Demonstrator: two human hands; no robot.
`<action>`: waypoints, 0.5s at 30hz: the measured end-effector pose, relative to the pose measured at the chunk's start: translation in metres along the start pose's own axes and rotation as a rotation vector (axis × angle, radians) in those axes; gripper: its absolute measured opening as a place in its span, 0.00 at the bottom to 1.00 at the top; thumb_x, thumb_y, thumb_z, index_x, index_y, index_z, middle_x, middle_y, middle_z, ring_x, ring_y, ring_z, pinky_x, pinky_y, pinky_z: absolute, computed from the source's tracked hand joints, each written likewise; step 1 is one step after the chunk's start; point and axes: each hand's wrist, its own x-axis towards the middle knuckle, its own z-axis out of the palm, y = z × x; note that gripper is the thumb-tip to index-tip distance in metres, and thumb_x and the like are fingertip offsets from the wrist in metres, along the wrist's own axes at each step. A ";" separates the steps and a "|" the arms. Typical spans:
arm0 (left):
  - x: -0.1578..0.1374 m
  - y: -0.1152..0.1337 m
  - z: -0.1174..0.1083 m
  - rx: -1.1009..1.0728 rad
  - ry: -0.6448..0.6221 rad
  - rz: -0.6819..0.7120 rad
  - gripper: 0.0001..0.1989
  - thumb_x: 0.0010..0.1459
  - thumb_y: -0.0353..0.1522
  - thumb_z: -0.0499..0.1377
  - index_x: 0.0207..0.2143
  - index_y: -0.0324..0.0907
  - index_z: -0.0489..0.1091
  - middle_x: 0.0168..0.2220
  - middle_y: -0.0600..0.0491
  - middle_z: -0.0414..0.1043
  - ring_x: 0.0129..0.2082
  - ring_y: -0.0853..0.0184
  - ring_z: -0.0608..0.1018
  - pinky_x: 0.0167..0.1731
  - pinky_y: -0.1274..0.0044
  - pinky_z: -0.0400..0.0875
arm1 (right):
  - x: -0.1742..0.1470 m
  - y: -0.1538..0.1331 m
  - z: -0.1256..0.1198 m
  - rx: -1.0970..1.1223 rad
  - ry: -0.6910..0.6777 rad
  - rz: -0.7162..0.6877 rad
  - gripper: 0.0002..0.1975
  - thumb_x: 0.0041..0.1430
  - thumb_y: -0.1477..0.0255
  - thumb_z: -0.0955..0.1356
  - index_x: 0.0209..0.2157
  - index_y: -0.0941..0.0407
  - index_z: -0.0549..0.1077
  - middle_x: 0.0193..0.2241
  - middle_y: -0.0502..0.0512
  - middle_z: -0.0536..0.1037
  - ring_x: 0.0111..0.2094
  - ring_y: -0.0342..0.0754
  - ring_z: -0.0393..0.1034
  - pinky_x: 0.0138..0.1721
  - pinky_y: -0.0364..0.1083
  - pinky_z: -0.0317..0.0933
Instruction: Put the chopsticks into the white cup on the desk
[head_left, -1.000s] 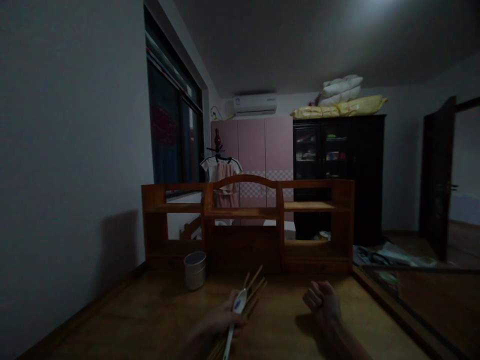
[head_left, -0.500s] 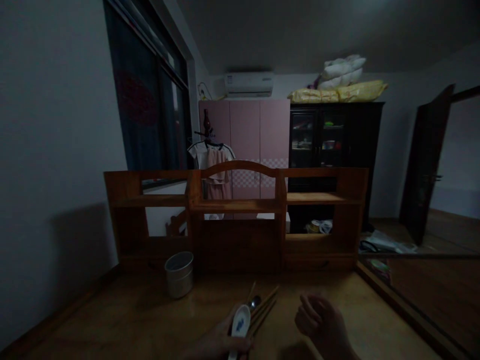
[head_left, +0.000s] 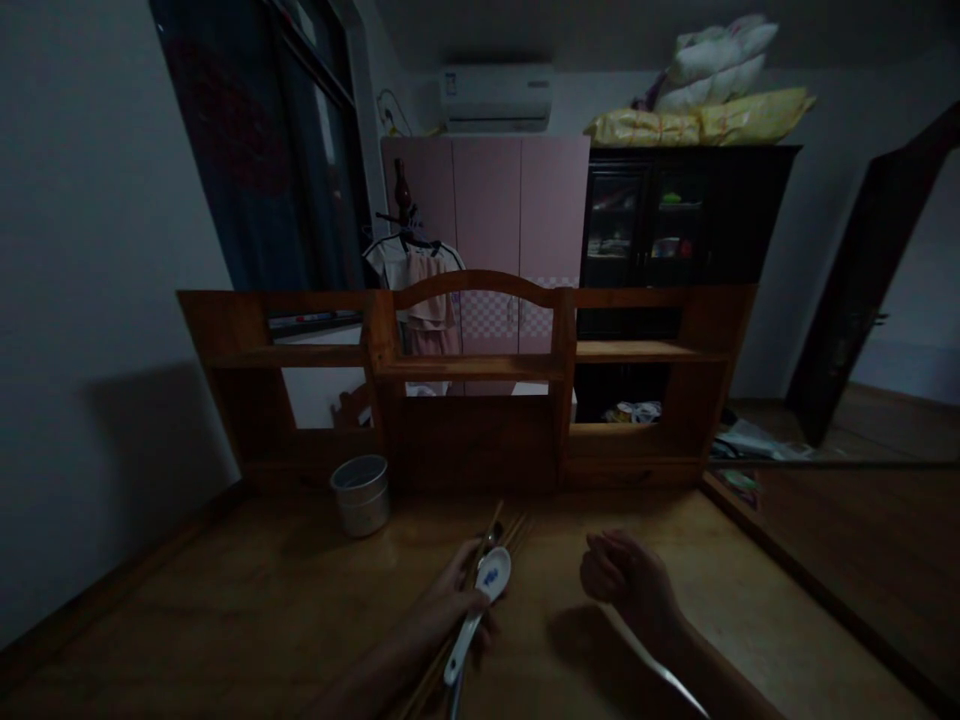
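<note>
My left hand is wrapped around a bundle of utensils above the table. In it, a white ceramic spoon with a blue mark lies uppermost under my thumb. Several wooden chopsticks and a metal spoon stick out beyond the fingers. To the right, my right hand is closed in a fist over the tabletop. A thin, shiny, light-coloured handle runs from below that fist along the forearm; its other end is hidden, so its kind cannot be told.
A round metal canister stands open at the top on the wooden table, left of my hands. Behind it rises a wooden shelf unit along the table's far edge. The wall borders the left side; a raised wooden rim runs along the right.
The view has tilted down, so the furniture sits higher in the picture. My left hand shows more fully, and the ceramic spoon now slants to the upper right. My right fist stays closed.
</note>
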 end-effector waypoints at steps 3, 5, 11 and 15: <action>-0.003 -0.004 -0.001 0.098 0.153 0.059 0.39 0.48 0.36 0.60 0.61 0.48 0.47 0.36 0.51 0.73 0.19 0.70 0.76 0.18 0.81 0.67 | 0.000 -0.003 -0.002 -0.015 0.005 -0.014 0.21 0.59 0.64 0.63 0.15 0.56 0.60 0.11 0.43 0.52 0.14 0.39 0.45 0.19 0.43 0.42; -0.006 -0.005 -0.002 0.174 0.240 0.098 0.39 0.52 0.38 0.59 0.63 0.49 0.43 0.36 0.51 0.73 0.19 0.71 0.75 0.18 0.81 0.67 | -0.001 -0.004 -0.003 -0.017 0.005 -0.006 0.21 0.60 0.64 0.63 0.15 0.56 0.60 0.11 0.43 0.52 0.14 0.39 0.45 0.19 0.43 0.43; -0.011 0.002 -0.004 0.386 0.279 0.165 0.38 0.55 0.37 0.57 0.65 0.49 0.43 0.53 0.44 0.67 0.22 0.72 0.75 0.21 0.79 0.72 | -0.001 0.000 -0.001 -0.014 0.008 0.015 0.20 0.60 0.65 0.63 0.16 0.55 0.59 0.11 0.43 0.51 0.15 0.39 0.44 0.19 0.43 0.43; -0.009 0.000 -0.008 0.470 0.303 0.216 0.36 0.54 0.36 0.58 0.64 0.46 0.49 0.58 0.45 0.63 0.37 0.63 0.78 0.33 0.75 0.75 | -0.001 0.001 0.002 -0.026 0.020 0.025 0.20 0.59 0.66 0.64 0.16 0.55 0.59 0.12 0.43 0.51 0.15 0.39 0.44 0.19 0.43 0.45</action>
